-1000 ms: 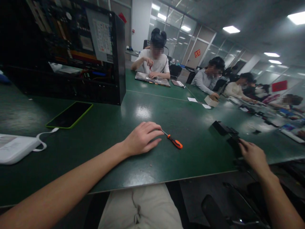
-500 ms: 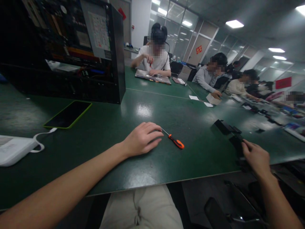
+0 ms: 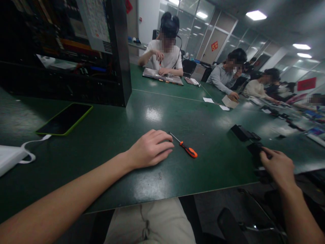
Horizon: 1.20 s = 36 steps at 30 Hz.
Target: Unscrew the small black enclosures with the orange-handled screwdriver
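Observation:
My left hand [image 3: 152,148] rests on the green table [image 3: 203,173], its fingers loosely curved and slightly apart, with nothing seen in it. Just right of its fingertips lies a screwdriver [image 3: 188,149] with an orange and black handle, its thin shaft pointing toward the hand. At the right, near the table's front edge, my right hand [image 3: 278,166] has thumb and fingers closed on a dark object [image 3: 254,149], which is blurred. Beyond that object a black box-like part [image 3: 241,133] lies on the table.
An open black computer case [image 3: 124,57] stands at the left. A phone [image 3: 66,119] with a green edge lies before it, near a white device [image 3: 9,157] with a white cable. Across the table a person [image 3: 166,56] works on a flat panel [image 3: 162,77]; other people sit farther right.
The view has shifted a little, moving the case and phone leftward and up in the picture. My right hand keeps hold of the dark object. My left hand stays beside the screwdriver.

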Each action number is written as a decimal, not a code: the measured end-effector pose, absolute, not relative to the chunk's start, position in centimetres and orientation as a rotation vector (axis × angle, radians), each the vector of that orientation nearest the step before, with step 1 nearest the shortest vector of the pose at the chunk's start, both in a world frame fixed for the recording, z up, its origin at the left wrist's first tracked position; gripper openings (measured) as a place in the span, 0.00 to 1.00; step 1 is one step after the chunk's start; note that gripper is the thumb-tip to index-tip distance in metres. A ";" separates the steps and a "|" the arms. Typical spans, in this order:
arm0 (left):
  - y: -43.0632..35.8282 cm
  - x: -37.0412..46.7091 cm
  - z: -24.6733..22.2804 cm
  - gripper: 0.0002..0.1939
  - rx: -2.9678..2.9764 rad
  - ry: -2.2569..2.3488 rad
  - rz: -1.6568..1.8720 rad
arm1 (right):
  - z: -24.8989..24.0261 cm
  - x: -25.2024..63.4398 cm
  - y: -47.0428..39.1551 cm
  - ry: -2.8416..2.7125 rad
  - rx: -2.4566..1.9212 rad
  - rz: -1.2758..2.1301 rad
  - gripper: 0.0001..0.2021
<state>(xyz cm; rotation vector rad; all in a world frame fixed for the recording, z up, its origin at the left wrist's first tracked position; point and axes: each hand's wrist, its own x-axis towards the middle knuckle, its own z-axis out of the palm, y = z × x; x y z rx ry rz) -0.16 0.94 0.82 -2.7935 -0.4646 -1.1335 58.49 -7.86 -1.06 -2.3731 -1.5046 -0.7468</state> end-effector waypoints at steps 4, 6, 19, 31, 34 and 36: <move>1.1 -0.3 0.7 0.08 -2.795 -0.492 -1.116 | -1.1 58.3 -7.6 -1.556 -2.381 -0.696 0.26; 1.2 -0.3 0.6 0.08 -2.809 -0.509 -1.110 | -1.4 58.0 -7.5 -1.585 -2.376 -0.683 0.26; 1.8 -0.6 0.4 0.08 -2.876 -0.496 -1.083 | -3.5 58.8 -7.0 -1.795 -2.266 -0.677 0.32; 1.5 -0.3 -0.2 0.10 -2.950 -0.473 -1.030 | -3.0 58.1 -6.6 -1.668 -2.304 -0.476 0.35; 1.4 -0.2 -0.2 0.11 -2.948 -0.457 -1.051 | -2.9 58.5 -6.3 -1.487 -2.332 -0.415 0.31; 1.3 -0.2 -0.1 0.11 -2.951 -0.437 -1.064 | -2.7 59.1 -6.3 -1.352 -2.342 -0.383 0.29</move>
